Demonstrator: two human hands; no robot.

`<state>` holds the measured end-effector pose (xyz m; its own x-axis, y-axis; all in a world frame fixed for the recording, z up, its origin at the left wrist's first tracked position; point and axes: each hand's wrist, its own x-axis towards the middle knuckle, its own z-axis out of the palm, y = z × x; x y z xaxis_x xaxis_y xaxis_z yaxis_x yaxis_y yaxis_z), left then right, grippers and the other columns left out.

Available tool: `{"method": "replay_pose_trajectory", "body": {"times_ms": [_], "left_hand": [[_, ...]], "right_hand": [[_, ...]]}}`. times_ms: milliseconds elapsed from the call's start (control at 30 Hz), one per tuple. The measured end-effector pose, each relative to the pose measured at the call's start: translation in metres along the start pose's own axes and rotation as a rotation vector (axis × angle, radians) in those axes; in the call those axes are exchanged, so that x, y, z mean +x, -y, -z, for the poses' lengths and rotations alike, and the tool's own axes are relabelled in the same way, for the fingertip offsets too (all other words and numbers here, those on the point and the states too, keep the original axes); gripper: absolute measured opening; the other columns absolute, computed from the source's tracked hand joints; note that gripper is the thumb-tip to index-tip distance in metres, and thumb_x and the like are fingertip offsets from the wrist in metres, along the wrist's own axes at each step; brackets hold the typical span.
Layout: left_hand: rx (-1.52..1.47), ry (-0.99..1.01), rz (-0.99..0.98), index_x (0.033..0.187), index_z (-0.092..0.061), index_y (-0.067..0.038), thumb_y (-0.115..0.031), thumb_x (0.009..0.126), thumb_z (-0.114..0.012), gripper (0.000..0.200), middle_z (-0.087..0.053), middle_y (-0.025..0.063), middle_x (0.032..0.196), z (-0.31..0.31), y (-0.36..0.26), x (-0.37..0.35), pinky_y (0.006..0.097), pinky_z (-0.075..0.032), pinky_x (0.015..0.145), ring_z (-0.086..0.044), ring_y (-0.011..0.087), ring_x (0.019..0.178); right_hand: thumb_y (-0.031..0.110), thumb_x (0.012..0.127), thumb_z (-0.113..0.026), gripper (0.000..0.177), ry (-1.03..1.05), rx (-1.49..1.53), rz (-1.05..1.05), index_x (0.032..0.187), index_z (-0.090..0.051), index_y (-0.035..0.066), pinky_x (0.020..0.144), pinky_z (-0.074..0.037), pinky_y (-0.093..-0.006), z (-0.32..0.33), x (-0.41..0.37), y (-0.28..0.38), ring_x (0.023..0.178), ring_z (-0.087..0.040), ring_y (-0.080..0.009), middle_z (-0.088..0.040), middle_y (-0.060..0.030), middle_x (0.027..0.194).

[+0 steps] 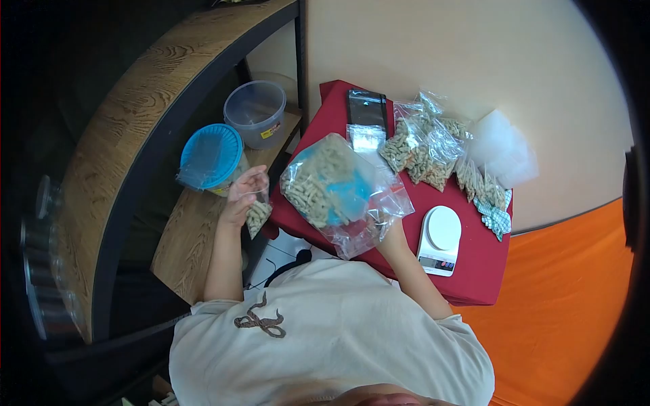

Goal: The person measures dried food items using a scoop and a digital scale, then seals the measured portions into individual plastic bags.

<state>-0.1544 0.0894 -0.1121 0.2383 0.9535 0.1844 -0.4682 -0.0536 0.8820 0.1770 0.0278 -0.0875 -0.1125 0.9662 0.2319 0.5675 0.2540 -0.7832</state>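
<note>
My left hand is at the left edge of the table, its fingers curled round a small clear plastic bag partly filled with pale greenish snack sticks. Over the table's near side hangs a large clear plastic bag full of the same sticks, tilted, with a blue patch showing in or through it. My right hand grips the crumpled open end of this large bag. Clear plastic covers part of those fingers.
On the red-covered table are a white kitchen scale, filled bags, a stack of clear empty bags, a checked cloth and a black pouch. A blue-lidded tub and an open clear tub stand on the wooden shelf.
</note>
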Motion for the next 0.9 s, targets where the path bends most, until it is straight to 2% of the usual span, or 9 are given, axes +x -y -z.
{"method": "replay_pose_trajectory", "body": {"times_ms": [67,100,167,300,600,667,800,867,900], "left_hand": [[0.020,0.071,0.074,0.126,-0.043,0.005,-0.032,0.063,-0.072,0.078,-0.053,0.0066,0.098,0.008,0.006,0.017,0.0254,-0.043,0.081,-0.054,0.0137,0.086],[0.012,0.076,0.080,0.126,-0.043,0.005,-0.032,0.063,-0.072,0.078,-0.053,0.0066,0.098,0.013,0.011,0.027,0.0254,-0.043,0.081,-0.054,0.0137,0.086],[-0.145,0.287,0.186,0.125,-0.043,0.005,-0.033,0.063,-0.071,0.078,-0.054,0.0065,0.099,0.023,0.026,0.047,0.0234,-0.044,0.078,-0.055,0.0128,0.085],[-0.232,0.414,0.318,0.124,-0.043,0.006,-0.031,0.063,-0.070,0.076,-0.055,0.0062,0.100,0.020,0.031,0.069,0.0226,-0.045,0.082,-0.056,0.0132,0.090],[-0.420,0.489,0.389,0.122,-0.043,0.009,-0.026,0.062,-0.071,0.075,-0.056,0.0062,0.100,0.016,0.048,0.075,0.0229,-0.044,0.086,-0.056,0.0130,0.092],[-0.416,0.491,0.392,0.122,-0.043,0.009,-0.026,0.062,-0.071,0.075,-0.056,0.0065,0.100,0.016,0.047,0.075,0.0227,-0.044,0.086,-0.056,0.0130,0.092],[-0.401,0.477,0.396,0.122,-0.043,0.008,-0.029,0.061,-0.071,0.076,-0.056,0.0067,0.099,0.009,0.040,0.073,0.0223,-0.043,0.084,-0.055,0.0126,0.091],[-0.430,0.488,0.416,0.123,-0.043,0.007,-0.029,0.061,-0.071,0.076,-0.055,0.0067,0.098,0.006,0.042,0.068,0.0220,-0.043,0.083,-0.054,0.0123,0.090],[-0.427,0.484,0.419,0.123,-0.043,0.007,-0.029,0.061,-0.071,0.076,-0.055,0.0067,0.098,0.002,0.043,0.065,0.0220,-0.043,0.083,-0.054,0.0123,0.090]], "right_hand": [[0.005,0.077,-0.055,0.019,-0.016,-0.106,-0.030,0.094,-0.060,-0.001,0.064,-0.047,-0.0385,-0.010,0.000,-0.020,0.068,-0.059,-0.0313,-0.060,-0.0123,0.073],[0.005,0.077,-0.055,0.019,-0.018,-0.113,-0.038,0.094,-0.060,-0.001,0.064,-0.047,-0.0385,-0.011,-0.001,-0.018,0.068,-0.059,-0.0313,-0.060,-0.0123,0.073],[0.008,0.081,-0.056,0.014,0.012,-0.040,-0.190,0.087,-0.064,-0.002,0.053,-0.043,-0.0326,-0.013,-0.001,-0.012,0.055,-0.054,-0.0168,-0.060,-0.0094,0.064],[0.011,0.083,-0.056,0.017,0.010,-0.007,-0.274,0.089,-0.066,-0.001,0.052,-0.043,-0.0324,-0.023,-0.002,-0.012,0.054,-0.054,-0.0156,-0.060,-0.0100,0.064],[0.020,0.086,-0.056,0.024,-0.095,-0.042,-0.327,0.090,-0.067,-0.001,0.052,-0.043,-0.0284,-0.047,0.005,-0.002,0.055,-0.054,-0.0112,-0.061,-0.0079,0.061],[0.017,0.085,-0.056,0.023,-0.063,0.136,-0.490,0.092,-0.066,-0.003,0.053,-0.047,-0.0299,-0.045,0.009,-0.009,0.052,-0.057,-0.0167,-0.062,-0.0108,0.062],[0.020,0.087,-0.054,0.026,-0.081,0.188,-0.510,0.092,-0.066,-0.003,0.051,-0.046,-0.0302,-0.040,0.011,0.003,0.050,-0.057,-0.0168,-0.061,-0.0109,0.061],[0.019,0.086,-0.059,0.025,-0.111,-0.137,-0.436,0.097,-0.066,-0.002,0.051,-0.044,-0.0262,-0.038,0.013,0.019,0.055,-0.055,-0.0098,-0.062,-0.0062,0.061],[0.019,0.086,-0.059,0.025,-0.109,-0.132,-0.437,0.097,-0.066,-0.002,0.051,-0.044,-0.0262,-0.040,0.013,0.016,0.055,-0.055,-0.0098,-0.062,-0.0062,0.061]]}}
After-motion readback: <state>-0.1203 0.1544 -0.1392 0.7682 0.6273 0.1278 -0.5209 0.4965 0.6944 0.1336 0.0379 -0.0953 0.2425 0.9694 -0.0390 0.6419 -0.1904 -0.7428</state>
